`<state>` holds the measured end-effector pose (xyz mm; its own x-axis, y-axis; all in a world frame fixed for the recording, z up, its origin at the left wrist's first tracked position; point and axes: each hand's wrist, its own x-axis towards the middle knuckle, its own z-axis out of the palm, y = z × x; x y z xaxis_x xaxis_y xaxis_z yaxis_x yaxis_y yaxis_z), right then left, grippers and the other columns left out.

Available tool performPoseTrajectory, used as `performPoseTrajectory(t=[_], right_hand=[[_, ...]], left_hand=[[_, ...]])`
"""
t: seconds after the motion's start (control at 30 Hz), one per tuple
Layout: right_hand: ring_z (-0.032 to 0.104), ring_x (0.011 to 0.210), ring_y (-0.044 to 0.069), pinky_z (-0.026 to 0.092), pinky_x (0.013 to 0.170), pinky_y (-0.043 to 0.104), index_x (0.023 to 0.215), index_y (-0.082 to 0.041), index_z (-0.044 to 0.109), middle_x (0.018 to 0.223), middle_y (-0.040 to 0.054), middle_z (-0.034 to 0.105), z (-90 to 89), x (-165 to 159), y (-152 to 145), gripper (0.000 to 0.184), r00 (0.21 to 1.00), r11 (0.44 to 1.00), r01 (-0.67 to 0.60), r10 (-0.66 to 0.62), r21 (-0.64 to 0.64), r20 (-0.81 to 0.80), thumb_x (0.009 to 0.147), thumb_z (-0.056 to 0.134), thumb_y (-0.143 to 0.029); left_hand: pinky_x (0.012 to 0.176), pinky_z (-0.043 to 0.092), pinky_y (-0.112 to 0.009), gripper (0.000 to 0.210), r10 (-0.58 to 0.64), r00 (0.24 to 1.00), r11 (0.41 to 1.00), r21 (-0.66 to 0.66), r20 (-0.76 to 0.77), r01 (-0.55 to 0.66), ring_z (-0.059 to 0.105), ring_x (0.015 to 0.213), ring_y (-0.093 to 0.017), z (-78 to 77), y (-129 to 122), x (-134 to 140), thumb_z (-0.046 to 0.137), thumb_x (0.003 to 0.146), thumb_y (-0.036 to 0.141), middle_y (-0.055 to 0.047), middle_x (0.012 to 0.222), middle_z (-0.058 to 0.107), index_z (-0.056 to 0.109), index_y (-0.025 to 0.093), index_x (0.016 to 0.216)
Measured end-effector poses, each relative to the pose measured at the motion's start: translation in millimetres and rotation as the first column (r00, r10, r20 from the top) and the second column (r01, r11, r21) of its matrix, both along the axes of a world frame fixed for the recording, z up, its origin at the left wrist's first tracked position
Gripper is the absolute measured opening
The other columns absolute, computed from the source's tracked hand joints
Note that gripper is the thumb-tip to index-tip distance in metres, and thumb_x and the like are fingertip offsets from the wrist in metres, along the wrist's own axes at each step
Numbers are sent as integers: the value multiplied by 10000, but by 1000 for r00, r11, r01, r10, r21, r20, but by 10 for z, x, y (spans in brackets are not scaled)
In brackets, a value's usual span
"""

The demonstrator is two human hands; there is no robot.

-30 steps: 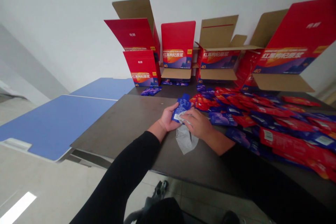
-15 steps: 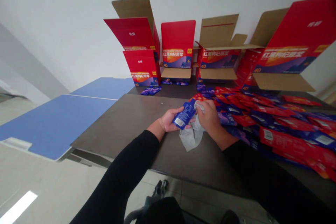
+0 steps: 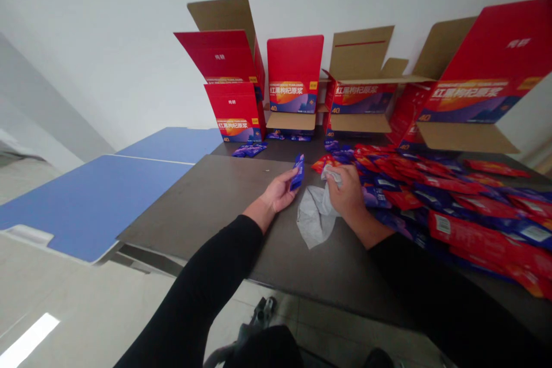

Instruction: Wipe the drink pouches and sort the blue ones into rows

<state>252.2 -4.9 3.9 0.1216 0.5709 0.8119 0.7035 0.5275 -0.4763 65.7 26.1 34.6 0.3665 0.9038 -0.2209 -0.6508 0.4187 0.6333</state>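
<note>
My left hand (image 3: 278, 192) holds a blue sachet (image 3: 297, 171) edge-on above the dark table (image 3: 215, 201). My right hand (image 3: 347, 192) grips a grey cloth (image 3: 313, 218) that drapes down onto the table just to its left. The two hands are a little apart. A wide spread of red and blue sachets (image 3: 431, 190) lies on the table to the right of my right hand.
Several open red cartons (image 3: 295, 80) stand along the wall at the back of the table, one large carton (image 3: 478, 86) at far right. A few blue sachets (image 3: 248, 150) lie near the left carton. A blue table (image 3: 86, 195) adjoins on the left.
The hands have separated: my left hand turned the blue sachet edge-on and moved it slightly away, and my right hand drew the cloth off it to the right.
</note>
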Motion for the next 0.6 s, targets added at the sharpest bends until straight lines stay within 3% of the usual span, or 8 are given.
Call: performPoseTrajectory(t=[0.13,0.27,0.37,0.47,0.6], right_hand=[[605,967,241,536,896,443,1066,-215,677,997,85,602,19,-38,-52,189,990,990,-111,102,91,96,911,572,-240],[614,955,225,544,864,411,1098,-243,694,1017,75,640,30,-84,-134,207,933,963,-255,223,85,281,925,582,-235],[611,965,218,532,872,398,1113,-270,712,1061,60,684,19,-125,-182,222,846,943,-332,291,14,448,932,590,-232],[606,973,212,515,894,386,1098,-305,730,1070,32,710,-2,-166,-203,223,766,932,-357,331,-64,551,932,602,-231],[599,989,225,508,909,403,1085,-290,737,1069,49,699,-23,-176,-184,231,787,945,-319,305,-70,537,938,574,-218]], left_hand=[[716,528,-196,254,28,1000,1000,11,-1,-28,685,750,-115,-7,12,-14,608,838,76,-49,901,725,671,138,1076],[787,547,-280,376,-88,996,996,23,36,87,707,834,-170,11,-29,-31,544,849,94,-97,1014,731,648,133,1208],[745,544,-297,354,-220,975,976,2,42,220,700,822,-199,12,-63,-4,512,929,267,-129,978,722,647,98,1209],[678,525,-282,460,-306,951,952,-7,50,307,675,741,-188,-18,-81,25,493,955,482,-107,912,708,658,121,1187],[599,493,-242,439,-385,922,923,-7,34,385,583,546,-122,-95,-93,42,524,946,512,-45,729,651,684,123,1073]])
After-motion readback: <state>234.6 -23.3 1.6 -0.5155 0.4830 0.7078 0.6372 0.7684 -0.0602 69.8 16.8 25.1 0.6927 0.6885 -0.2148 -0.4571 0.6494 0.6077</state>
